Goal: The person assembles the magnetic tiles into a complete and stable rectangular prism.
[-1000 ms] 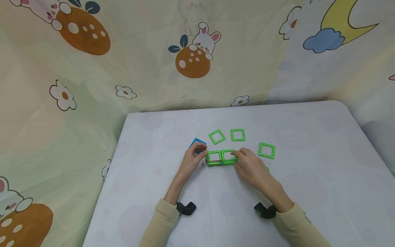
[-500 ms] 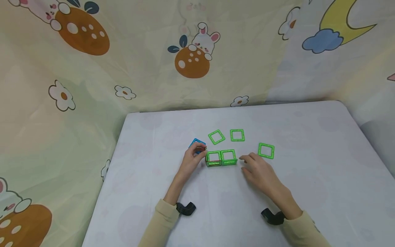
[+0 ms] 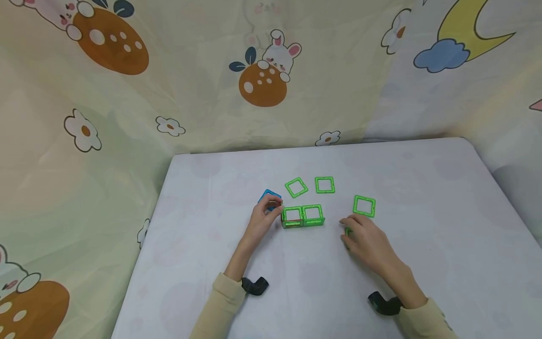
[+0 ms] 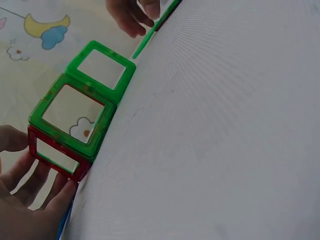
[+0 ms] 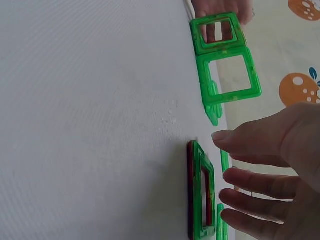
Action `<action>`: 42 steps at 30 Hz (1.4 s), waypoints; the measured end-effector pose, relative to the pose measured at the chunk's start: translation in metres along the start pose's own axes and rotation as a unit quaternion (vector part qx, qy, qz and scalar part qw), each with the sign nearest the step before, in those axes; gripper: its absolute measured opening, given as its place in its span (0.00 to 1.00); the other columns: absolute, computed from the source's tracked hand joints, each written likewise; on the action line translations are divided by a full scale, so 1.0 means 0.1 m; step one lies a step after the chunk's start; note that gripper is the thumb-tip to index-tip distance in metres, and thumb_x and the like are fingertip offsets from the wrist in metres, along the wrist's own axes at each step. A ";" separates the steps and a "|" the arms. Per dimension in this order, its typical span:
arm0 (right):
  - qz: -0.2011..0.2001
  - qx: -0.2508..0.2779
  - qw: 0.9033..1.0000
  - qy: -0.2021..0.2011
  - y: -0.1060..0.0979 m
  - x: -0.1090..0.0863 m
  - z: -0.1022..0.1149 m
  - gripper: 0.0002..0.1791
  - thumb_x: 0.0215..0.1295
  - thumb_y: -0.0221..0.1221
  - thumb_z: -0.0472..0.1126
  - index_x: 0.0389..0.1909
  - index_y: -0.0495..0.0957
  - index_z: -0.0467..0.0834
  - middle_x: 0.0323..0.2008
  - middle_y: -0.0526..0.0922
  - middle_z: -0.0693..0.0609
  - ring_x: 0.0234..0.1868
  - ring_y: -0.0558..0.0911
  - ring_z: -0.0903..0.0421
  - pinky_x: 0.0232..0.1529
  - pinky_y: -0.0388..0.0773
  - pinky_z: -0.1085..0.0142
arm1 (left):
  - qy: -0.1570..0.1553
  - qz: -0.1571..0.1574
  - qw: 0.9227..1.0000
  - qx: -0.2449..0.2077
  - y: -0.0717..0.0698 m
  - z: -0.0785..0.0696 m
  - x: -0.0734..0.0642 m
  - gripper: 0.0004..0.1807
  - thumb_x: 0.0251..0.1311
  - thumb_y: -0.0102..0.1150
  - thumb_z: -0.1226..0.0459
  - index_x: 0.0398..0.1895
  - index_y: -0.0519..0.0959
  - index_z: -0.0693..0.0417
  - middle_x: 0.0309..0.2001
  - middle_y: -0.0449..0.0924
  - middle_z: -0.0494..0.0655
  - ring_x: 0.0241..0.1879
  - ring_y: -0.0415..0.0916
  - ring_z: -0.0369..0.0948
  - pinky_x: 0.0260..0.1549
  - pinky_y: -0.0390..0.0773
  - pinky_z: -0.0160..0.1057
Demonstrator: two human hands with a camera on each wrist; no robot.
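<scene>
A low block of green square magnetic tiles [image 3: 313,222] stands near the middle of the table, with a red tile [image 4: 83,170] closing its left end. My left hand [image 3: 267,214] grips that red end, thumb and fingers at its edges. A blue tile [image 3: 268,191] lies partly hidden behind this hand. To the right of the block, my right hand [image 3: 367,241] hovers with spread, slightly bent fingers over a flat green tile [image 3: 348,231]. In the right wrist view a red layer shows under the green tile [image 5: 195,190], and a gap separates it from the fingers.
Loose green tiles lie flat beyond the block: a turned one [image 3: 290,190], another [image 3: 324,178] beside it, and a third [image 3: 365,198] just past my right hand. A patterned cloth [image 3: 203,84] hangs behind the white table [image 3: 423,197].
My right hand has let go of the block's right end and moved right and toward me, over the flat green tile. The left hand stays on the block's left end.
</scene>
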State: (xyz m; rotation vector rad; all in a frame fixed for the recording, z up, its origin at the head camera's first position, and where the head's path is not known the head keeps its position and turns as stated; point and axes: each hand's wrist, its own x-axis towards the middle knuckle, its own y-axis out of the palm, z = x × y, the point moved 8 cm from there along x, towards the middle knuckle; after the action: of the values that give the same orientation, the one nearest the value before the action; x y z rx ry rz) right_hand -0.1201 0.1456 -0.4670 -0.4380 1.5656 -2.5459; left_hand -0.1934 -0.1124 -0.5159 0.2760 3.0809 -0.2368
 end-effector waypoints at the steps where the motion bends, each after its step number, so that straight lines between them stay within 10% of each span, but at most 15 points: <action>1: 0.000 0.001 1.000 -0.001 -0.01 -0.01 -0.01 0.19 0.53 0.74 0.30 0.48 0.84 0.35 0.48 0.83 0.40 0.50 0.83 0.43 0.47 0.83 0.49 | 0.000 -0.001 1.000 -0.001 0.00 0.00 0.00 0.15 0.71 0.61 0.64 0.56 0.78 0.60 0.57 0.79 0.56 0.56 0.76 0.45 0.51 0.74 0.42; 42: 0.046 -0.059 0.995 -0.073 -0.02 -0.20 0.05 0.28 0.49 0.72 0.28 0.55 0.82 0.33 0.53 0.82 0.39 0.54 0.81 0.41 0.50 0.82 0.49 | 0.016 -0.012 1.000 0.004 0.01 -0.03 0.01 0.14 0.71 0.60 0.62 0.54 0.78 0.60 0.54 0.80 0.55 0.53 0.76 0.44 0.49 0.75 0.43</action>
State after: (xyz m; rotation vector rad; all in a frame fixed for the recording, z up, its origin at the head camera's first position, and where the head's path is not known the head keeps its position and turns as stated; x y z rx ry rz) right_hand -0.0991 0.1477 -0.4672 -0.5395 1.6487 -2.3058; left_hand -0.1939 -0.1109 -0.5130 0.2456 3.1176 -0.2486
